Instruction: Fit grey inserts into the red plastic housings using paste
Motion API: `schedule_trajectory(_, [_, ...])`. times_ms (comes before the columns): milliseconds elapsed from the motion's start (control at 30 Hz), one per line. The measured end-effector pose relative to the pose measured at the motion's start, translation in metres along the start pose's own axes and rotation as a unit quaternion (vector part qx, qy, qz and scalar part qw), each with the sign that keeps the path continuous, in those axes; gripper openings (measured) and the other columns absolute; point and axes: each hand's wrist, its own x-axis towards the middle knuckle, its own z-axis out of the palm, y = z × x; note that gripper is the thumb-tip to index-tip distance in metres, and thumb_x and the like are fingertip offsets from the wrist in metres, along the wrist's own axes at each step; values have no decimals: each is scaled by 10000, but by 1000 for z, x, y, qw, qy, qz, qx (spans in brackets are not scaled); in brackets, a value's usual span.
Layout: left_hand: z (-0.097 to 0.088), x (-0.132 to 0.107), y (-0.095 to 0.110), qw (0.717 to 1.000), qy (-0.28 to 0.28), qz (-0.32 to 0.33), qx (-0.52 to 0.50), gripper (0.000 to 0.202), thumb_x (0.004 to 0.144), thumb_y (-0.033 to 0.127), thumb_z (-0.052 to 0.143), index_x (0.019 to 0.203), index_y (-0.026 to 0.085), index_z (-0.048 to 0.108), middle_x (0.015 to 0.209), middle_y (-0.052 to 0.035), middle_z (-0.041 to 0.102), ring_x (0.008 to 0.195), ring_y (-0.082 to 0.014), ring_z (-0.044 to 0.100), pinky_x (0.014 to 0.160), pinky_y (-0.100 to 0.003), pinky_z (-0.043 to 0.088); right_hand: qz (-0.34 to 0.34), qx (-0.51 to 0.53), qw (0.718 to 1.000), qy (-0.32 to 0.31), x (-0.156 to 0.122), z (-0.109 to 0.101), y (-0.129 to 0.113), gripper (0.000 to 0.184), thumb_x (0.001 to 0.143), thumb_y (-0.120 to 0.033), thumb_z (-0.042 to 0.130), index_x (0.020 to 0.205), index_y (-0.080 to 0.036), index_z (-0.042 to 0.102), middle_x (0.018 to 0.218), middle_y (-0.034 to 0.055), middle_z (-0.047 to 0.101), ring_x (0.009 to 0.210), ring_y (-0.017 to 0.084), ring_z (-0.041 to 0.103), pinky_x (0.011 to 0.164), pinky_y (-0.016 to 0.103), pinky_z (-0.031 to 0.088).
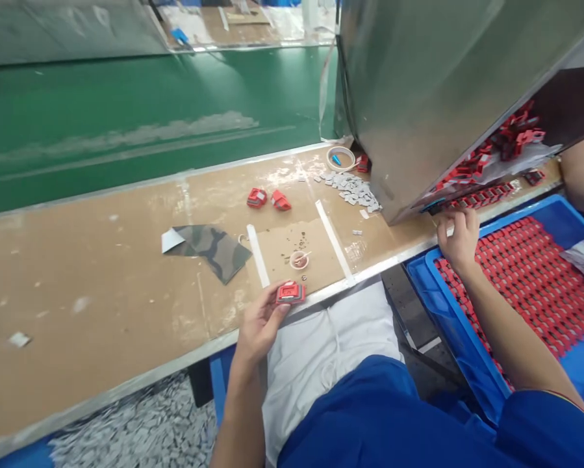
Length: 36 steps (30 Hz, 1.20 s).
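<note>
two hands [261, 325] [460, 240], one blue crate [460, 331], one cup [299, 260]

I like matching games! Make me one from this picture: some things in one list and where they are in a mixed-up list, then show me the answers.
Things:
1. Left hand
2. Right hand
3. Pile of small grey pieces
4. Camouflage-patterned sheet

Places:
A. At the bench edge, above the blue crate
B. Holding a red plastic part
C. Beside the grey metal cover
D. On the brown bench top, left of a white tape strip

Answers: 1-B, 2-A, 3-C, 4-D
</note>
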Motion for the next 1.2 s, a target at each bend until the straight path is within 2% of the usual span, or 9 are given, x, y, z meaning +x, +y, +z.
schedule_trajectory(233, [1, 2, 4, 999, -25, -4, -37, 504, 935, 504, 738, 1296, 154, 698, 1197, -160, 814, 1085, -293, 808, 971, -413, 670, -185, 231, 940, -171, 29, -6, -126, 137, 1017, -264, 581, 1113, -234, 674, 1009, 68, 713, 809, 185, 667, 779, 336, 571])
schedule_trajectory(333, [2, 0, 3, 999, -19, -2, -43, 506, 938, 508, 733, 1300, 157, 693, 1227, -163, 805, 1108, -291, 801, 994, -414, 658, -193, 325, 893, -244, 72, 29, -180, 179, 1024, -280, 575, 1168, -220, 664, 1050, 71, 700, 819, 177, 660, 782, 329, 567])
schedule_trajectory(467, [-8, -7, 6, 1000, 15, 4, -24, 481, 951, 498, 710, 1292, 159, 687, 1245, -159, 800, 1116, -285, 797, 1011, -415, 646, -242, 369, 845, -303, 122, 98, -245, 484, 903, -193, 690, 1381, -190, 610, 1410, 152, 634, 1222, 280, 651, 1076, 458, 538])
schedule_trajectory(567, [-28, -3, 17, 998, 47, 18, 31, 452, 977, 475, 667, 1301, 160, 677, 1243, -146, 800, 1123, -278, 790, 1009, -412, 640, -265, 374, 824, -332, 135, 138, -279, 590, 812, -122, 737, 1386, -208, 627, 1445, 143, 628, 1368, 325, 577, 1194, 535, 458])
schedule_trajectory(700, [-52, 40, 40, 984, 43, 53, 162, 394, 1003, 387, 603, 1339, 190, 665, 1258, -118, 787, 1129, -273, 763, 1015, -435, 614, -141, 488, 779, -368, 127, 157, -289, 362, 843, -227, 748, 1202, -212, 700, 1235, 109, 717, 1168, 284, 681, 1098, 510, 543])
schedule_trajectory(867, [-44, 131, 47, 940, -10, 150, 305, 333, 970, 223, 600, 1287, 177, 690, 1138, -113, 781, 1098, -283, 687, 1038, -474, 569, 143, 739, 531, -390, 118, 149, -275, 466, 801, -546, 851, 1123, -240, 709, 1144, 50, 790, 1039, 184, 738, 1016, 348, 612])
schedule_trajectory(967, [-30, 164, 35, 919, -8, 189, 345, 302, 976, 194, 600, 1259, 153, 696, 1092, -127, 768, 1056, -289, 648, 1010, -493, 565, 225, 784, 422, -396, 121, 140, -277, 454, 835, -584, 805, 1094, -221, 718, 1046, 61, 813, 961, 156, 749, 945, 277, 633])
schedule_trajectory(1067, [-32, 174, 23, 901, 16, 218, 374, 329, 963, 280, 681, 1267, 156, 708, 1187, -153, 718, 1086, -303, 628, 1038, -545, 543, 268, 793, 374, -399, 125, 133, -283, 358, 927, -541, 689, 1105, -231, 700, 970, 47, 809, 862, 142, 741, 859, 266, 649])
schedule_trajectory(1200, [-48, 189, 22, 889, 76, 242, 382, 466, 975, 360, 685, 1419, 221, 662, 1421, -177, 594, 1255, -327, 567, 1140, -596, 473, 290, 789, 373, -393, 126, 129, -285, 350, 976, -522, 585, 1172, -246, 675, 952, 27, 785, 820, 134, 722, 830, 272, 647])
